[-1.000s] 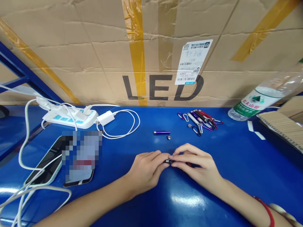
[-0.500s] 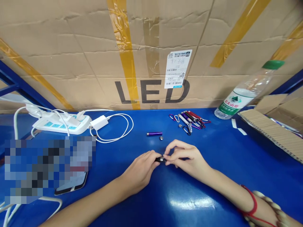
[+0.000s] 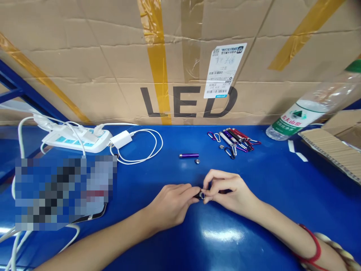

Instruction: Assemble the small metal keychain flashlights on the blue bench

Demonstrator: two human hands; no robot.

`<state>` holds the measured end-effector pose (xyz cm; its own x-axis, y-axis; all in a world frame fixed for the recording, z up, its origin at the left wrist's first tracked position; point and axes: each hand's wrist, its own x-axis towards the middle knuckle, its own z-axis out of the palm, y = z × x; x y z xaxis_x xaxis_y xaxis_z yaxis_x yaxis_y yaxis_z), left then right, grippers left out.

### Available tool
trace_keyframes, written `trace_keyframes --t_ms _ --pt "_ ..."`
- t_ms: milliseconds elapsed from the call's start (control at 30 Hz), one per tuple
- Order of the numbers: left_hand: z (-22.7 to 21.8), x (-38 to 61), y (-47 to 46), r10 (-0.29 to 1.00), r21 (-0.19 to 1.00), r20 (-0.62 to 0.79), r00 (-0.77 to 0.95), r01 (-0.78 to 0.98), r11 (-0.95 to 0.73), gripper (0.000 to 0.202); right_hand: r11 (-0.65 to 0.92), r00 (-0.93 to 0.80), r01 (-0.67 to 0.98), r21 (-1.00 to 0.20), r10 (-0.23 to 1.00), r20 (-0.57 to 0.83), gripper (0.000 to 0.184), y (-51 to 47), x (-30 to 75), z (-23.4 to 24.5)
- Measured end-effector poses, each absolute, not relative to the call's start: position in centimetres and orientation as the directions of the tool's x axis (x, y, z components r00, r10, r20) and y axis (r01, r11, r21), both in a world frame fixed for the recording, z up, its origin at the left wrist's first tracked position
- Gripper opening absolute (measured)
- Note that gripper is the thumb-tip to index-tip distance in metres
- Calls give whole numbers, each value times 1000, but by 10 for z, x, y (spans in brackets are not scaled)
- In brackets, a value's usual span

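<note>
Low over the blue table, my left hand (image 3: 176, 203) is closed around a small black mini flashlight (image 3: 200, 195), mostly covered by the fingers. Its silvery end is tipped toward me. The thumb and fingers of my right hand (image 3: 228, 188) pinch at that end; whether they hold a separate tiny part cannot be made out. Just beyond my hands lie a purple metal tube (image 3: 189, 155) and a small silver cap (image 3: 197, 161). Farther back is a group of mini flashlights (image 3: 232, 138) in several colours, with a black carabiner clip (image 3: 229, 152) beside them.
At left, a white power strip (image 3: 77, 143) and a charger (image 3: 121, 139) trail white cables. A phone (image 3: 97, 215) lies partly blurred out. A leaning water bottle (image 3: 299, 116) and an open cardboard box (image 3: 329, 150) are at right. A large carton (image 3: 113, 75) stands behind the table.
The black flashlight has tilted so its silvery end faces me more. Both hands stay close together, with the right fingers still at that end. The camera view has shifted slightly.
</note>
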<state>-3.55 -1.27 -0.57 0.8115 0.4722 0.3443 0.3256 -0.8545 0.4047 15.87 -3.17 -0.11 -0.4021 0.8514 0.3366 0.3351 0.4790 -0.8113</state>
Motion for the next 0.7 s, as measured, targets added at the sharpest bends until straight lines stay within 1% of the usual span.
trace_keyframes --t_ms 100,233,367,700 --pt "-7 -36 -13 473 382 400 785 327 -864 20 435 -351 348 -830 882 315 18 -33 154 3" --pt "-9 -36 -12 477 323 451 755 360 -875 19 343 -300 426 -837 926 227 24 -34 149 6" --pt "-9 -37 -11 475 287 500 724 379 -880 18 285 -266 442 -850 947 179 28 -33 148 4" --pt "-6 -37 -8 482 234 513 710 425 -875 17 211 -213 449 -868 969 125 30 -34 146 5"
